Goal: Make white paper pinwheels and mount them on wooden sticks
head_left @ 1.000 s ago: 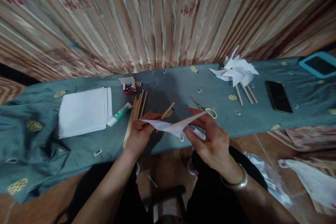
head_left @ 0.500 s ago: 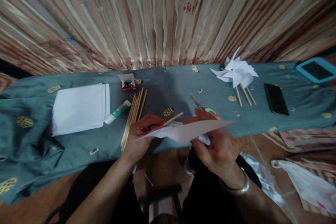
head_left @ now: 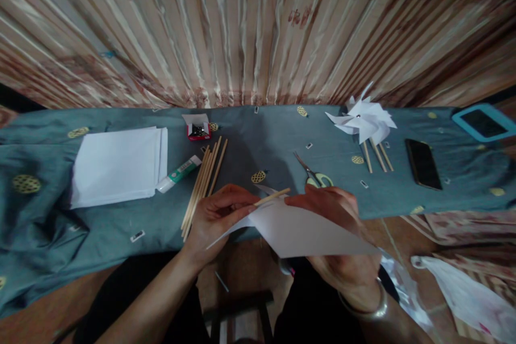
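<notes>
My left hand is closed, pinching a thin wooden stick together with the edge of a white paper pinwheel. The stick's end pokes out to the right above the paper. My right hand grips the pinwheel from behind, and the paper covers much of its fingers and palm. Behind the right fingers lie scissors with pale green handles. Several wooden sticks lie in a bunch just beyond my left hand.
Left on the cloth-covered table are a paper stack, a glue tube and a red box of pins. Finished-looking pinwheels, a phone and a blue-framed tablet lie right. A curtain hangs behind.
The paper has tilted, so more of its broad face shows, and it sits lower. My right hand has shifted with it, uncovering the scissors' handles. My left hand keeps its pinch.
</notes>
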Action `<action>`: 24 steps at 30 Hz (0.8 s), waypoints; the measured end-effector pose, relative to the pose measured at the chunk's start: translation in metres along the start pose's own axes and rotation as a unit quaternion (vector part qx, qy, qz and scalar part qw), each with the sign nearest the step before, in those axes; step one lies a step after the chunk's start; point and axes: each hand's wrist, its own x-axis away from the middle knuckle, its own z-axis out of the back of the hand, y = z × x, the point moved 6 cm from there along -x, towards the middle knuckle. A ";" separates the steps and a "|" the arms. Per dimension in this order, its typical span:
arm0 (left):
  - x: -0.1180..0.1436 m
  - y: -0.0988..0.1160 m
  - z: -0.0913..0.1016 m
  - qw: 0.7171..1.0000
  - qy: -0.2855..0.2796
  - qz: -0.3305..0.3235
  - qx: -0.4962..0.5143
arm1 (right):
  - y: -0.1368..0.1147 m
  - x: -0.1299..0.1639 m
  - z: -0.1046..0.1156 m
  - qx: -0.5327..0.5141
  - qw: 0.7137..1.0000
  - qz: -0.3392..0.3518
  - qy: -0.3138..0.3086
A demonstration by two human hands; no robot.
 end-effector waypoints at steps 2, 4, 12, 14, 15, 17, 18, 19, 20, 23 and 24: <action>0.000 0.001 0.000 1.000 -0.003 -0.006 -0.005 | 0.001 0.001 0.000 -0.003 1.000 -0.006 -0.004; 0.000 0.002 -0.001 1.000 -0.003 -0.009 -0.005 | 0.002 0.002 -0.001 -0.009 1.000 -0.010 -0.005; 0.001 0.003 0.000 1.000 0.000 0.001 0.003 | 0.006 0.004 -0.005 -0.040 0.999 -0.012 0.006; 0.002 0.003 -0.001 1.000 -0.003 0.005 -0.001 | 0.006 0.003 -0.005 -0.045 0.999 -0.015 0.008; 0.002 0.003 -0.001 1.000 -0.004 0.005 -0.003 | 0.006 0.003 -0.005 -0.045 0.999 -0.017 0.008; 0.002 0.003 -0.001 1.000 -0.003 0.006 -0.004 | 0.006 0.003 -0.004 -0.039 0.999 -0.025 0.004; 0.002 0.003 -0.001 1.000 -0.002 0.006 -0.006 | 0.005 0.003 -0.004 -0.032 0.999 -0.029 0.001; 0.002 0.003 -0.001 1.000 -0.001 0.008 -0.007 | 0.005 0.003 -0.004 -0.024 0.999 -0.033 -0.004; 0.002 0.003 -0.001 1.000 0.001 0.009 -0.008 | 0.005 0.004 -0.003 -0.016 0.999 -0.037 -0.009; 0.002 0.002 -0.001 1.000 0.002 0.010 -0.010 | 0.006 0.004 -0.002 0.000 0.999 -0.045 -0.021; 0.002 0.002 0.000 1.000 0.003 0.009 -0.010 | 0.007 0.005 -0.002 0.001 0.999 -0.047 -0.023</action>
